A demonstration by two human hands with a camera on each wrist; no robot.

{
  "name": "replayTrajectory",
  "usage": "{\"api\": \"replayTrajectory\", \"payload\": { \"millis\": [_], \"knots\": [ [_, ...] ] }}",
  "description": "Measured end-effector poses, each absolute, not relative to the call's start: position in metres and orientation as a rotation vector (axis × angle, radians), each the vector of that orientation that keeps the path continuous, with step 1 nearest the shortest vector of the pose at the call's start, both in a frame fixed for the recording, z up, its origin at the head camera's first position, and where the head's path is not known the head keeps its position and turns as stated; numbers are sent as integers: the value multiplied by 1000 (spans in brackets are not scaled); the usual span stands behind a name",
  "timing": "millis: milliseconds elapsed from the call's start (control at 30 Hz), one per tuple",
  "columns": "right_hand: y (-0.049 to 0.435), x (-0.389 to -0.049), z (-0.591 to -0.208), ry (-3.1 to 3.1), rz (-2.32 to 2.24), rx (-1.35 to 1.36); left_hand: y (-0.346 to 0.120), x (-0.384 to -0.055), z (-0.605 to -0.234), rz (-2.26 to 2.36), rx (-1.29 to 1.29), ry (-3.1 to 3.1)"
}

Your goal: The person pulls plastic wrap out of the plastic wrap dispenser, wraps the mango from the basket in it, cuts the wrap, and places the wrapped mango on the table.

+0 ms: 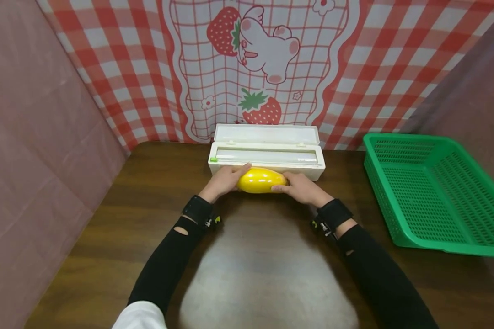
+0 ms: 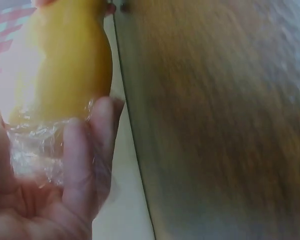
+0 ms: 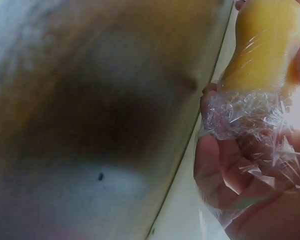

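Note:
A glossy yellow, oblong fruit point(image 1: 261, 180) is held between both hands at the front of a white cling film dispenser point(image 1: 267, 157). Clear cling film point(image 3: 250, 112) wraps the fruit and bunches up at its ends. My left hand point(image 1: 225, 181) grips the left end, thumb on top, with crumpled film between its fingers in the left wrist view. At the other end, my right hand point(image 1: 303, 187) holds the fruit, and loose film trails over its palm in the right wrist view. The dispenser's lid point(image 1: 267, 134) is raised at the back.
On the right of the wooden table point(image 1: 271, 265) stands a green plastic basket point(image 1: 376, 192). A red and white checked cloth point(image 1: 136, 68) hangs behind the dispenser. Pink cloth point(image 1: 33, 137) hangs along the left side.

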State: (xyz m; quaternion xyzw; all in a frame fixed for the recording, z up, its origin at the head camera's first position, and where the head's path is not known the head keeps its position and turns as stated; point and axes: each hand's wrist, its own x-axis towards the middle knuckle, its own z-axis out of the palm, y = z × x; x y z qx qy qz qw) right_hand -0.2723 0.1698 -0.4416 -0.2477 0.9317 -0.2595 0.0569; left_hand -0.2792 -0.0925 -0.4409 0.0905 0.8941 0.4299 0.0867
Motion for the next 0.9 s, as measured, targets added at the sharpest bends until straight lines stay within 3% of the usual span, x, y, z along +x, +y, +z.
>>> {"api": "replayTrajectory", "payload": {
  "millis": [567,733,900],
  "knots": [
    [176,-268,-446,2794,-886,-754,-91,-264,-443,1635,-77,2712],
    [175,-265,-445,2803,-884,-744,-89,-266,-443,1430,-39,3032],
    [177,-266,-441,2788,-895,-768,-93,-266,-439,1244,168,3368]
  ]
}}
